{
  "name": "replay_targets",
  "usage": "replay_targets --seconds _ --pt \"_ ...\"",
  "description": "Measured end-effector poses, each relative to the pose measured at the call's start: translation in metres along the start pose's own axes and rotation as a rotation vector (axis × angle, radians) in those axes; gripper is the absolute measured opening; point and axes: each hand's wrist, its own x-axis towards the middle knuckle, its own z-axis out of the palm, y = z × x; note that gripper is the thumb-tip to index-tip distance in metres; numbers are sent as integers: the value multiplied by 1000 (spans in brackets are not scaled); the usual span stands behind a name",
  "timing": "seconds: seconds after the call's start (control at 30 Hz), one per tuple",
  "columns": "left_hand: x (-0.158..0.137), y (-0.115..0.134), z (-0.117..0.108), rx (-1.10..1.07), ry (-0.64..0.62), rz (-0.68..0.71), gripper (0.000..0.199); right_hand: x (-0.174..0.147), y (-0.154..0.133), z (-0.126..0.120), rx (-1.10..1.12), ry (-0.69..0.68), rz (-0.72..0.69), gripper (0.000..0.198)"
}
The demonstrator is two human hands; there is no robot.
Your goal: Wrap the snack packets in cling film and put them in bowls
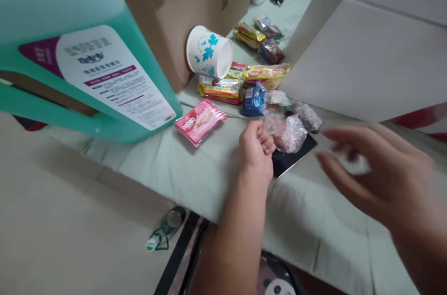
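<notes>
My left hand (256, 150) rests on the cloth-covered table, fingers curled into a fist, and nothing shows in it. Right beside its knuckles is a snack in clear crinkled wrap (293, 134), lying on a dark flat booklet (291, 159). My right hand (380, 176), blurred by motion, is raised over the table to the right. Its thumb and fingers are apart with nothing between them. A pink wafer packet (200, 122) lies left of my fist. Beyond it are a blue snack packet (254, 99), a grey-wrapped snack (307, 116) and yellow packets (267, 75).
A large green jug (139, 76) stands at left, before a cardboard box (195, 2). A paper cup (209, 52) leans on its side atop packets. More snacks (249, 34) lie farther back by a white panel (366, 53). A plastic bottle (167, 227) is on the floor.
</notes>
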Motion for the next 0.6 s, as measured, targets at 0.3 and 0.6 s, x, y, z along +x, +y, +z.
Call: replay_targets --seconds 0.3,0.6 --pt "6 26 -16 -35 49 11 40 228 -51 151 96 -356 210 101" --pt "5 32 -21 -94 -6 -57 40 202 -55 120 52 -212 90 89"
